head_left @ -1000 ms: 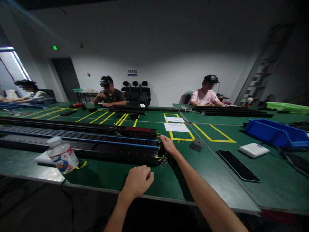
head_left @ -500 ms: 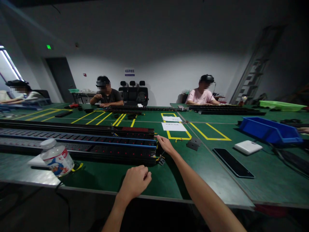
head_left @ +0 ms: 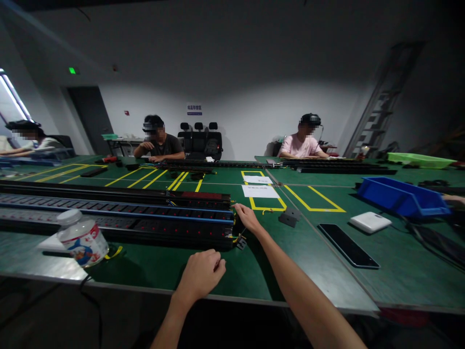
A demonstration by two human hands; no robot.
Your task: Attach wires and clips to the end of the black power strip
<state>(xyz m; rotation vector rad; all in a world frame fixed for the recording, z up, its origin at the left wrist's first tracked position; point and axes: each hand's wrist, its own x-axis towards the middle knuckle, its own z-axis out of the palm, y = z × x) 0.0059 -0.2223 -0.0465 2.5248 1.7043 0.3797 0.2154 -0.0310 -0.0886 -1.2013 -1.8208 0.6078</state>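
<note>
Long black power strips (head_left: 196, 227) with rows of sockets and red marks lie side by side, one edged with a blue rail. My right hand (head_left: 247, 219) is at their right end, fingers pressed together near the tip of the middle strip. What those fingers grip is hidden. Close below it, thin yellow-green wires and a small grey metal piece (head_left: 240, 242) stick out from the nearest strip. My left hand (head_left: 203, 274) rests at the table's front edge, its fingers curled into a loose fist, with nothing visible in it, apart from the strips.
A clear jar (head_left: 83, 242) stands at left before the strips. To the right lie a dark flat plate (head_left: 289, 217), a phone (head_left: 348, 246), a white box (head_left: 370, 222) and a blue bin (head_left: 403, 196), with another person's hand (head_left: 455, 199) beside it. People sit across the green table (head_left: 308, 271).
The view has shifted slightly to the right. Both my hands keep nearly the same pose and place. At the far right, the other person's hand shows nearer the blue bin.
</note>
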